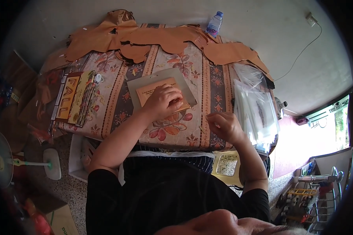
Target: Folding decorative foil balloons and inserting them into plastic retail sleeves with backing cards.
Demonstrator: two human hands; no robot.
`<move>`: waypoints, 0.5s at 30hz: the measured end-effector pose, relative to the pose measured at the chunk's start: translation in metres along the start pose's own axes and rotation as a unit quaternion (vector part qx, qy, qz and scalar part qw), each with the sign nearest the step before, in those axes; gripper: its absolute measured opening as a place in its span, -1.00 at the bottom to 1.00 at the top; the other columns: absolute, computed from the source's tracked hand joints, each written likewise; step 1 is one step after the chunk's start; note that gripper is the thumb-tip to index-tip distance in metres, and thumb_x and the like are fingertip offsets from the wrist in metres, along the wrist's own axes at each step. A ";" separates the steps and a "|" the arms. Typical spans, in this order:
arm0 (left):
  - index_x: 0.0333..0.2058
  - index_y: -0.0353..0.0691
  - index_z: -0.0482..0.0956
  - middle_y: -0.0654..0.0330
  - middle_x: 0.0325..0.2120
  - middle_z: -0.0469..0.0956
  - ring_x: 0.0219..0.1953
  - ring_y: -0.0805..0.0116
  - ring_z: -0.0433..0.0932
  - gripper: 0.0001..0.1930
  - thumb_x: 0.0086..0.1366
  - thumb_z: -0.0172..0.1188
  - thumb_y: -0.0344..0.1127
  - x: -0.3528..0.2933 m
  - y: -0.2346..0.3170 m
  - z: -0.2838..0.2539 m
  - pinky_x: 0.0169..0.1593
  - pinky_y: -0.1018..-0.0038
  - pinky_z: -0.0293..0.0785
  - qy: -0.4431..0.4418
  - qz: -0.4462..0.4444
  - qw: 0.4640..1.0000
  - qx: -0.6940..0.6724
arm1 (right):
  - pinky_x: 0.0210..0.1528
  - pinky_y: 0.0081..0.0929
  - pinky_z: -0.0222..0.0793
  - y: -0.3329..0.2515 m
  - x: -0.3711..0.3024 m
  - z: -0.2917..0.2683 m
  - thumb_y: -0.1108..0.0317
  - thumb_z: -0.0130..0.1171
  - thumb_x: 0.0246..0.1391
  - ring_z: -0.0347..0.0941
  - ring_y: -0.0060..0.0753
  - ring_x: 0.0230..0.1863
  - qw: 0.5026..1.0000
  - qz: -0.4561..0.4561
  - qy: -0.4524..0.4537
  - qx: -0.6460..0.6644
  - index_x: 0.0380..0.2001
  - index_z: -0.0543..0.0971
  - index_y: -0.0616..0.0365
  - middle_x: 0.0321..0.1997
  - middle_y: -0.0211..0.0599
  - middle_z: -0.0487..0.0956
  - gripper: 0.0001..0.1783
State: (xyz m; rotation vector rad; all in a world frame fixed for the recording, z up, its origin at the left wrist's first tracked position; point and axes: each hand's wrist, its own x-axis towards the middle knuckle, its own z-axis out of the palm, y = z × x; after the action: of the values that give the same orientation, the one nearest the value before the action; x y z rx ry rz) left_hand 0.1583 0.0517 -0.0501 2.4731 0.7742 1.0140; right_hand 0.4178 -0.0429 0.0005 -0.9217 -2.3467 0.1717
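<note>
On the cloth-covered table, a flat orange packet (155, 89) with small dark print lies on a grey board (137, 84), both tilted. My left hand (164, 102) rests over the right part of the packet, its fingers curled towards the thumb. Whatever the fingers may hold is hidden. Right of the board, my right hand (225, 126) hovers low near the table's front, closed with thumb and forefinger together. Anything between those fingertips is too small to make out. The two hands are apart.
A stack of printed cards (76, 98) lies at the left. Clear plastic bags (255, 111) pile up at the right edge. Brown scalloped cut-out sheets (161, 39) line the far edge beside a water bottle (214, 24). A fan (4, 158) stands at lower left.
</note>
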 end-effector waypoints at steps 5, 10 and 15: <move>-0.32 -0.28 0.59 0.09 -0.20 0.58 -0.10 0.13 0.49 -0.77 0.18 0.20 -0.21 -0.002 -0.001 0.000 0.02 0.28 0.37 -0.003 -0.003 1.000 0.009 | -0.46 -0.36 0.46 -0.004 0.012 0.003 0.51 0.26 -0.19 0.53 -0.20 -0.47 0.998 -0.049 0.002 -0.032 -0.46 0.46 0.16 -0.41 -0.28 0.56 -0.81; -0.32 -0.27 0.59 0.11 -0.20 0.58 -0.11 0.14 0.49 -0.77 0.17 0.20 -0.22 -0.002 -0.004 0.003 0.01 0.28 0.38 -0.001 0.002 1.000 0.003 | -0.45 -0.35 0.45 -0.005 0.013 0.004 0.49 0.27 -0.20 0.54 -0.20 -0.45 0.997 -0.057 -0.009 -0.046 -0.48 0.45 0.16 -0.38 -0.28 0.57 -0.80; -0.33 -0.28 0.58 0.11 -0.21 0.58 -0.12 0.14 0.49 -0.79 0.16 0.21 -0.24 -0.002 -0.004 0.003 -0.01 0.29 0.40 0.002 0.005 1.000 0.006 | -0.46 -0.38 0.47 -0.009 0.017 0.004 0.57 0.31 -0.29 0.56 -0.21 -0.49 0.997 -0.062 0.004 -0.051 -0.49 0.49 0.17 -0.42 -0.23 0.59 -0.77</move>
State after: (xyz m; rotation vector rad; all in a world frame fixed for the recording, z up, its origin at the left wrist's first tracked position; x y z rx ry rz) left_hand 0.1578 0.0530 -0.0548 2.4869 0.7724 1.0215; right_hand 0.3999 -0.0382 0.0084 -0.8194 -2.4148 -0.0019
